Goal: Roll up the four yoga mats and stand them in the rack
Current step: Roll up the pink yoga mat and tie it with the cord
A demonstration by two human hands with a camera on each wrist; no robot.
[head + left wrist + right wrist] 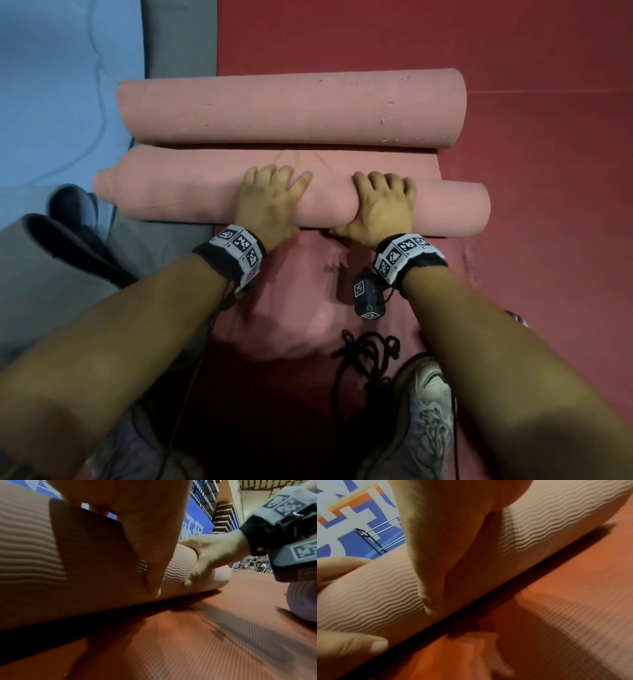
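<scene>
A pink yoga mat lies across the red floor (548,171). Its near end is wound into a roll (191,195); its far end curls up in a second, fatter roll (291,106), with a narrow flat strip (308,156) between them. My left hand (274,192) and right hand (383,198) sit side by side on the near roll, fingers curled over its top and thumbs against its near side. In the left wrist view my left thumb (154,574) presses the ribbed roll (211,574). The right wrist view shows the right thumb (436,574) on the roll (539,527).
A blue mat (61,85) and a grey mat (178,37) lie flat at the far left. A grey rolled mat (41,274) rests at my left. A purple roll (303,601) sits by my right wrist. My shoe (424,411) stands on the floor below.
</scene>
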